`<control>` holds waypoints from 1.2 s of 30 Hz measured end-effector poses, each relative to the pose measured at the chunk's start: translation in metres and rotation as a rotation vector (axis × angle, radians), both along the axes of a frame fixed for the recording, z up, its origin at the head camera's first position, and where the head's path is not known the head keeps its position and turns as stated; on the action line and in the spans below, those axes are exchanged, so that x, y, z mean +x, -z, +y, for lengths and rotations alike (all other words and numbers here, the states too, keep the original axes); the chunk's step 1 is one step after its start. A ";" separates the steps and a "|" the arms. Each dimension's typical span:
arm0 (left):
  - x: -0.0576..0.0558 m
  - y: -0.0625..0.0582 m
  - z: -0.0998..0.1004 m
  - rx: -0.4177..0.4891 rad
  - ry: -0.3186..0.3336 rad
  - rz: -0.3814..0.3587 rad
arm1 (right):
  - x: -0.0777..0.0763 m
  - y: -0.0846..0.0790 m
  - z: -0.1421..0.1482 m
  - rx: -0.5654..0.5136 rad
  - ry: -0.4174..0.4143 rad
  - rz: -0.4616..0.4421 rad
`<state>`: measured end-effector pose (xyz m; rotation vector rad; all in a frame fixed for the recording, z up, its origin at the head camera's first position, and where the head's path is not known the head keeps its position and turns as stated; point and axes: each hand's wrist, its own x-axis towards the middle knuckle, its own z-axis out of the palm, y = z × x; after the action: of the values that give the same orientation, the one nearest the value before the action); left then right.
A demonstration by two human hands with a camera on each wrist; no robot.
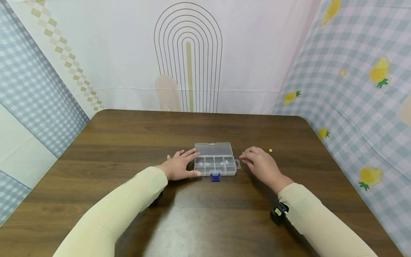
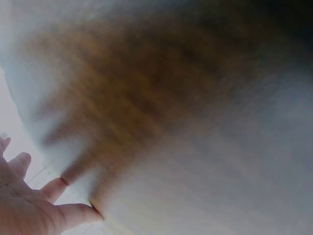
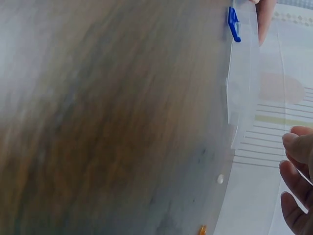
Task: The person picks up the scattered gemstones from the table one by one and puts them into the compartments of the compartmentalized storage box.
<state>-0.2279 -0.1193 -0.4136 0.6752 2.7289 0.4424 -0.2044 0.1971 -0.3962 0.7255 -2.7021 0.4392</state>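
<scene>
A clear plastic pill box (image 1: pixel 214 170) with several compartments lies on the table, its lid (image 1: pixel 213 149) raised at the back. Small white pieces (image 1: pixel 226 162) sit in some compartments, and a blue latch (image 1: pixel 215 177) hangs at the front. My left hand (image 1: pixel 179 167) rests at the box's left edge, fingers spread, thumb by the front corner. Just right of the box, my right hand (image 1: pixel 258 163) hovers with thumb and index fingertips together; I cannot tell whether they pinch something. A small white pill (image 3: pixel 220 178) lies near those fingers in the right wrist view.
A small yellow pill (image 1: pixel 270 150) lies on the brown table (image 1: pixel 205 214), beyond and right of my right hand. An orange piece (image 3: pixel 202 230) shows at the bottom of the right wrist view. Patterned cloth (image 1: pixel 128 53) hangs behind the table and along both sides.
</scene>
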 end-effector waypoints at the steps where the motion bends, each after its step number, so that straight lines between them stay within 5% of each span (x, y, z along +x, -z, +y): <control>1: 0.000 0.000 0.000 -0.001 0.000 0.000 | 0.000 0.000 -0.002 0.000 0.002 -0.002; 36: 0.002 -0.002 0.002 -0.009 -0.006 -0.004 | 0.002 0.007 -0.028 0.033 -0.158 -0.025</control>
<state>-0.2262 -0.1177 -0.4114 0.6634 2.7282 0.4326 -0.2023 0.1692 -0.4034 0.9530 -2.6918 0.4446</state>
